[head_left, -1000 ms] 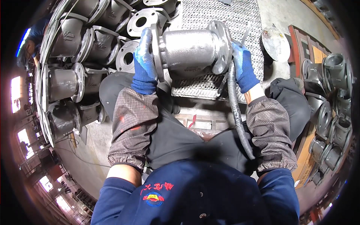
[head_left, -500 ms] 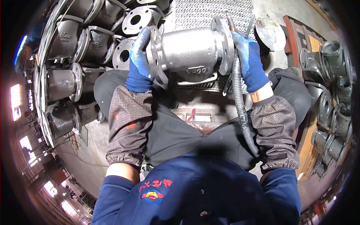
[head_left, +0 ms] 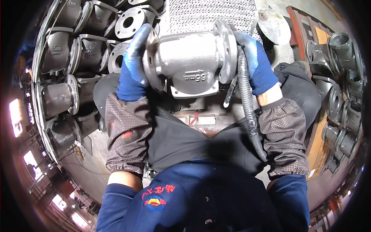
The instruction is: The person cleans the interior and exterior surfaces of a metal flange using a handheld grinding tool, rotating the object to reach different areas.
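- In the head view, a grey metal casting [head_left: 187, 52] with flanged ends is held over the near part of a patterned metal grating [head_left: 210, 15], its length set crosswise to it.
- The casting's left flange is clasped by the gloved left hand [head_left: 133, 63], whose grip is spread along the rim, to the left of the grating.
- The right flange is held by the gloved right hand [head_left: 257, 62], near the grating's right edge; whether anything else is enclosed in that grip cannot be told.
- A ribbed hose [head_left: 247, 96] is seen running from beside the right hand, down past the grating's near right corner.
- To the left of the grating, similar castings [head_left: 56, 50] are stacked in rows.
- Just right of the grating, a pale round disc [head_left: 275, 27] is seen.
- Farther right of the grating, more castings [head_left: 340, 58] are piled.
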